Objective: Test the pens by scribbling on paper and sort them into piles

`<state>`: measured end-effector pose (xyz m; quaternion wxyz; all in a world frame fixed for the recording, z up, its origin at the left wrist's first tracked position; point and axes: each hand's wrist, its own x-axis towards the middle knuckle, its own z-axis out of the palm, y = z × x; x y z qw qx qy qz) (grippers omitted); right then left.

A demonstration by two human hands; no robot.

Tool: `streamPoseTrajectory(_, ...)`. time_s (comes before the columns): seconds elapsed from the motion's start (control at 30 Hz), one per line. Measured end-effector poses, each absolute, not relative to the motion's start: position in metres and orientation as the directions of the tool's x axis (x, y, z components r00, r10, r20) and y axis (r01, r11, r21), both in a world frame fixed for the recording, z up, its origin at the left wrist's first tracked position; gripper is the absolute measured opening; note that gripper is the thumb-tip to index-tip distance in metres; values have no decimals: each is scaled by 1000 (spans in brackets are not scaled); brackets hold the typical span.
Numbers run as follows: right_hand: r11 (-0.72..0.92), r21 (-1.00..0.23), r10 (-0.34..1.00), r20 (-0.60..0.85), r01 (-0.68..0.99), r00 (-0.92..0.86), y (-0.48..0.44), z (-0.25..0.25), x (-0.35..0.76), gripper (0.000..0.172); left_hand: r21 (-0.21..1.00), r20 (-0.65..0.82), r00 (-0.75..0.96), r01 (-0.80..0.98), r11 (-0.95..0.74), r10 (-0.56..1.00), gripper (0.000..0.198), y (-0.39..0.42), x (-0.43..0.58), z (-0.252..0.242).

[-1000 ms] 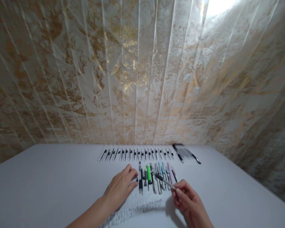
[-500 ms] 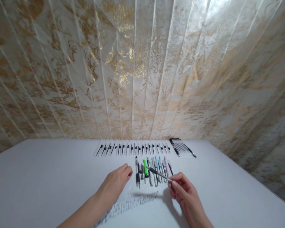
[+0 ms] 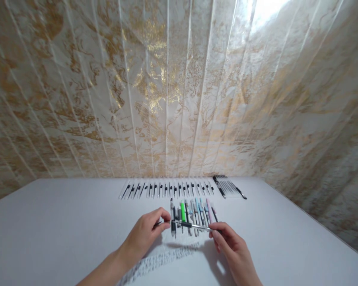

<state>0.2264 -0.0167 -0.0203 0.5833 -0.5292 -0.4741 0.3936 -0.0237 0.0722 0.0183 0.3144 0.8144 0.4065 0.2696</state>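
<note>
Hands: my right hand (image 3: 228, 248) pinches one end of the slim pen (image 3: 192, 226), my left hand (image 3: 143, 237) the other. Pen crosswise just above the mixed pen row (image 3: 197, 208) on the table (image 3: 62, 222). Best gripped lightly, kept level.

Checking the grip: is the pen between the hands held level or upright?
Roughly level: the left hand and right hand pinch opposite ends of the pen, crosswise over the row of pens.

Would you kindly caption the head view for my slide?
Left hand and right hand hold a pen crosswise above a row of pens on a white table.
</note>
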Motion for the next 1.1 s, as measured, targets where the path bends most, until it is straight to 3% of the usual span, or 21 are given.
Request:
streamPoseTrajectory(0.6,111,-993,959,119,46,258,-19,-23,220,34,892,73,499,355,-280,863,11,63,-18,17)
streamPoseTrajectory(0.73,38,-999,977,44,34,207,-20,-21,218,41,911,53,496,331,-245,867,12,61,-16,16)
streamPoseTrajectory(0.9,-50,-984,994,-32,168,109,-23,-21,221,56,930,60,491,289,-228,869,12,58,-16,19)
streamPoseTrajectory(1.1,119,-965,963,170,234,209,-23,-17,219,43,929,53,443,307,-207,895,12,56,-16,18)
